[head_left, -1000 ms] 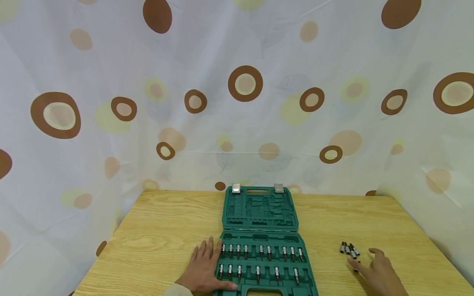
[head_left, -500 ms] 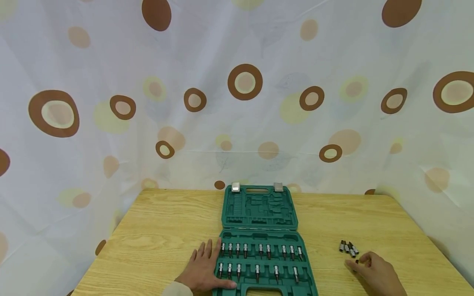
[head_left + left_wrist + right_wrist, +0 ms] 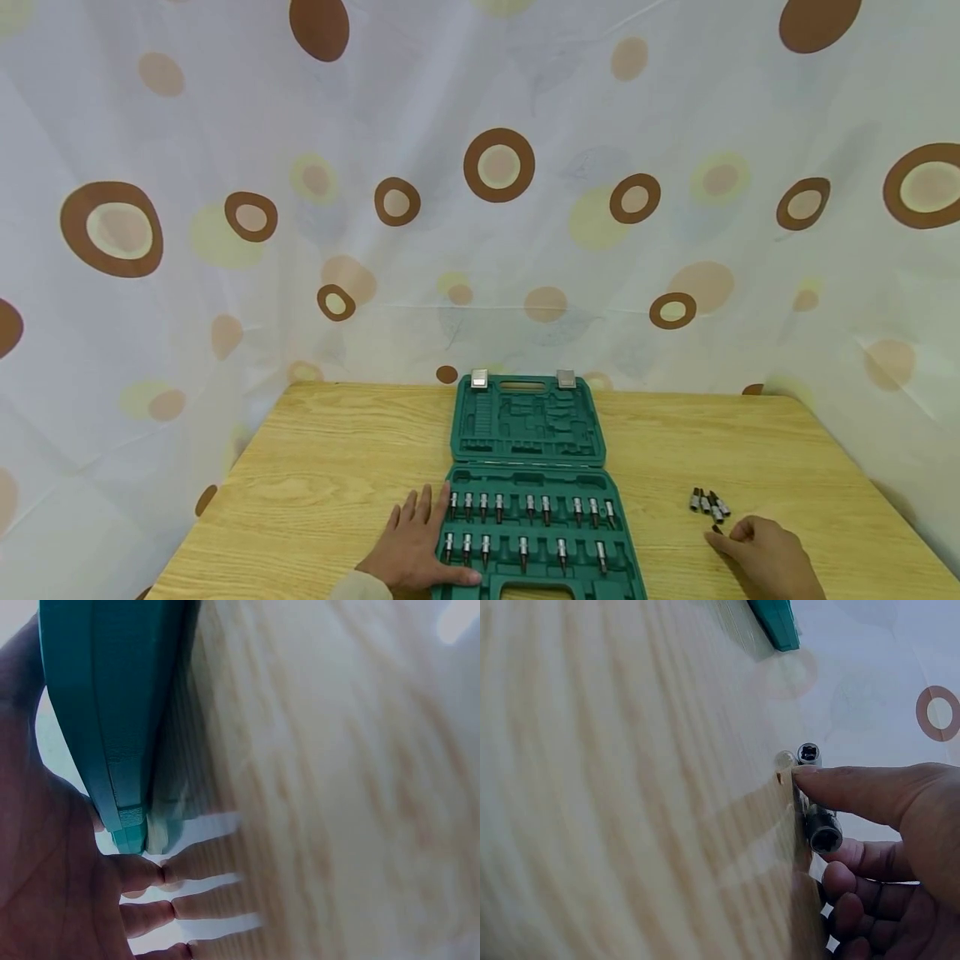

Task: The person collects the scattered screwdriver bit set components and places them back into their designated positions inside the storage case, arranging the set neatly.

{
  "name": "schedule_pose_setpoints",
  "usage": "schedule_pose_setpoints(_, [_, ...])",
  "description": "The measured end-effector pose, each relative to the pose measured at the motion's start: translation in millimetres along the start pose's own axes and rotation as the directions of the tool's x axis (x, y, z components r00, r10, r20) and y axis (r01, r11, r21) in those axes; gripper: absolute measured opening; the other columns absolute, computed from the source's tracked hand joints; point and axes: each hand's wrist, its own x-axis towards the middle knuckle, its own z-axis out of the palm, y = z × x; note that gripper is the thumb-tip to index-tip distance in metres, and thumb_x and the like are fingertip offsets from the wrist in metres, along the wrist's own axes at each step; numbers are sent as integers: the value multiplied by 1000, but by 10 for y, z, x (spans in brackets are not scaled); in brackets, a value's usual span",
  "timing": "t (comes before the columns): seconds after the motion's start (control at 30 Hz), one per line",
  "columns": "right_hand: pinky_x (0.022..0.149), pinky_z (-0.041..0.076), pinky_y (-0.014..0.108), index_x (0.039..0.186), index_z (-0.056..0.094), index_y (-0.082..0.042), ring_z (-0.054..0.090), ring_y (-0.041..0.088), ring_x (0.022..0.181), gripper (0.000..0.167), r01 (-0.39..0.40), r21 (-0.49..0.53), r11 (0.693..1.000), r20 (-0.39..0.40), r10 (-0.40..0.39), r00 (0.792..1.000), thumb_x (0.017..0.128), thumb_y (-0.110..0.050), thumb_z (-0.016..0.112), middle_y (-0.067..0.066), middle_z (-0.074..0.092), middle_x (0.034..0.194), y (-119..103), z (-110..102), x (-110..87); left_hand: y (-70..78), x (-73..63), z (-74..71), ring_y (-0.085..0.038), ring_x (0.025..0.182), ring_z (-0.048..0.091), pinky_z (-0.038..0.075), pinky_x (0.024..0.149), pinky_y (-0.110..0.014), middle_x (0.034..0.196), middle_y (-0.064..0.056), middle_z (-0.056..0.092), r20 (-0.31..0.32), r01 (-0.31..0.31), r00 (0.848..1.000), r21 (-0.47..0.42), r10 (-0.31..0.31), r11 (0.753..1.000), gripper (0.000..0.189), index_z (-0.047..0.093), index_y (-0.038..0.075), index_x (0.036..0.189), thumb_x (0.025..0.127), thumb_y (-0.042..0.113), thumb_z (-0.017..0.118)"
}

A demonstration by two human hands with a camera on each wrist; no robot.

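My left hand (image 3: 408,542) rests along the left edge of the open green socket case (image 3: 517,483), fingers spread, thumb over its front rim. In the left wrist view, straight fingers (image 3: 142,919) lie beside the green case wall (image 3: 112,727). My right hand (image 3: 768,554) pinches a bit socket (image 3: 717,529) between thumb and forefinger; only its dark tip shows in the head view. In the right wrist view the square-holed end of a bit socket (image 3: 825,834) shows between thumb and forefinger, with another socket end (image 3: 808,753) beyond the thumb.
Several loose bit sockets (image 3: 707,502) lie in a small cluster just beyond my right hand. Two rows of chrome bit sockets (image 3: 523,547) stand in the case's near half. The lid (image 3: 528,425) lies folded back on the wooden table (image 3: 337,442), near a patterned curtain (image 3: 420,100).
My right thumb and fingertips have closed around the nearest bit socket, and its tip has shifted slightly left towards the cluster. My left hand stays on the case.
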Motion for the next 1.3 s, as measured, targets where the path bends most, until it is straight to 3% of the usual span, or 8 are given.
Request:
schedule_pose_setpoints(0.27, [64, 47, 38, 88, 61, 1, 56, 17, 70, 62, -3, 6, 1000, 3, 3, 1000, 82, -60, 67, 1, 61, 80, 49, -5, 7, 1, 7, 0, -47, 141, 19, 19, 109, -63, 155, -24, 21, 8, 14, 1000, 7, -14, 1000, 119, 12, 10, 156, 72, 77, 63])
schedule_pose_setpoints(0.67, [61, 41, 32, 85, 64, 0, 51, 16, 67, 52, 22, -4, 1000, -42, -22, 999, 82, -52, 71, -1, 58, 74, 104, 15, 6, 15, 4, -9, -47, 141, 18, 18, 110, -63, 155, -24, 20, 14, 13, 1000, -9, -13, 1000, 118, 13, 8, 156, 72, 74, 64])
schedule_pose_setpoints(1.1, [60, 40, 30, 88, 62, 0, 50, 16, 68, 37, 80, 3, 997, -44, -80, 996, 92, -36, 66, 0, 56, 77, 60, 26, -31, 8, 4, -4, -47, 142, 15, 16, 110, -64, 156, -24, 18, 16, 18, 1000, -19, -18, 1000, 119, 11, 10, 156, 72, 74, 65])
schedule_pose_setpoints(1.3, [62, 44, 31, 90, 63, 0, 54, 15, 72, 45, 103, -17, 995, -50, -104, 993, 91, -45, 64, -1, 59, 80, 50, 15, -23, 7, 1, 7, -47, 142, 15, 15, 110, -64, 156, -25, 18, 9, 18, 1000, -31, -18, 999, 119, 11, 10, 156, 72, 74, 65])
